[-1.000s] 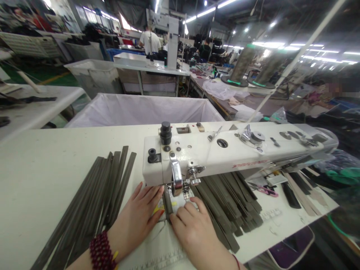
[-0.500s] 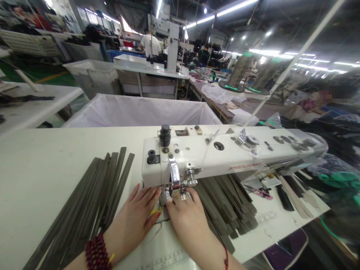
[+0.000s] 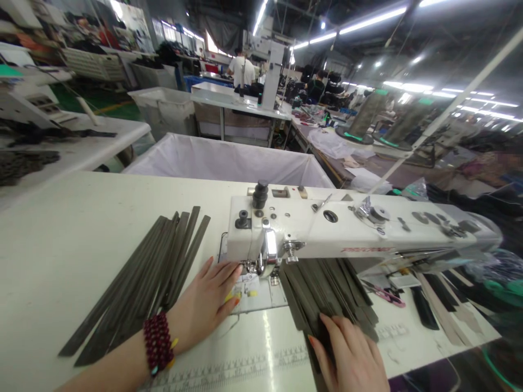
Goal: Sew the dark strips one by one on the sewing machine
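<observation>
On the sewing table [image 3: 61, 228], right hand [image 3: 351, 356] lies flat and open on the strip stack [image 3: 327, 288] right of the machine head [image 3: 327, 228]. Peel one strip only. Left hand [image 3: 206, 302] rests open, empty, beside the presser foot [image 3: 255, 268]; keep fingers off the needle line.

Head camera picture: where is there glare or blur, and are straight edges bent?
Head view: ceiling strip lights are blown out; a bright streak of glare lies on the white sewing table before the white sewing machine. Far workshop is soft. The right hand on the grey strips looks slightly smeared. Wide lens bows the table edge.
</observation>
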`<state>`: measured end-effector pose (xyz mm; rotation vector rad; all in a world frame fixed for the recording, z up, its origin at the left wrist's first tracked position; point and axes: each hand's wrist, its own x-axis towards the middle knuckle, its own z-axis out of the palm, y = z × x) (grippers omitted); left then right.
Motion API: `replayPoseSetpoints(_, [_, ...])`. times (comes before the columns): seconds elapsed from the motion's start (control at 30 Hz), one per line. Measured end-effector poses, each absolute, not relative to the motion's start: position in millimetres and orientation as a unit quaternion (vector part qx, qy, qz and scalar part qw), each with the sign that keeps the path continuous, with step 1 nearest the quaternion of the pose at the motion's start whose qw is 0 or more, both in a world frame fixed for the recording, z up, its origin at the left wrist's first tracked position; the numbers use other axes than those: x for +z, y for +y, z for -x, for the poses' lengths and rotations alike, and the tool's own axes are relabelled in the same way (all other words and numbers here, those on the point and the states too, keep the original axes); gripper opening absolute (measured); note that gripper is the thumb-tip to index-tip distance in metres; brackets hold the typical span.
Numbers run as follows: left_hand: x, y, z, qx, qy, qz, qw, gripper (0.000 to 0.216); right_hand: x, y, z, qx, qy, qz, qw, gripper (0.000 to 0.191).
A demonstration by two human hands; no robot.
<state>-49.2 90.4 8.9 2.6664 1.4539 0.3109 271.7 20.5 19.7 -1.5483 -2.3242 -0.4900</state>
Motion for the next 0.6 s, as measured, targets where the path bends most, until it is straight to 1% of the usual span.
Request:
replayPoseSetpoints(0.1, [13.2,101.6,52.0,0.115,0.481,-0.867,0.065,0.021,18.4,23.0,-267.5,-0.181,-0.806,0.543,0.148,0.034])
replayPoseSetpoints(0.23, [18.8,133.7,50.8,0.145,0.493,-0.856,0.057,0.027,22.3,28.9,-256.3,-0.186,-0.791,0.560,0.163,0.034])
replayPoseSetpoints(0.37, [25.4,152.3,46.6,0.141,0.448,-0.882,0.045,0.026,26.8,29.7,-254.1,-0.161,-0.786,0.566,0.190,0.033])
replayPoseSetpoints(0.47, [26.8,143.0,58.4,0.113,0.452,-0.884,0.030,0.025,29.6,20.2,-255.4,-0.126,-0.787,0.555,0.239,0.028])
replayPoseSetpoints(0.6, [21.8,108.2,92.8,0.097,0.478,-0.872,-0.039,0.028,27.8,-14.9,-252.3,-0.047,-0.754,0.558,0.345,0.015])
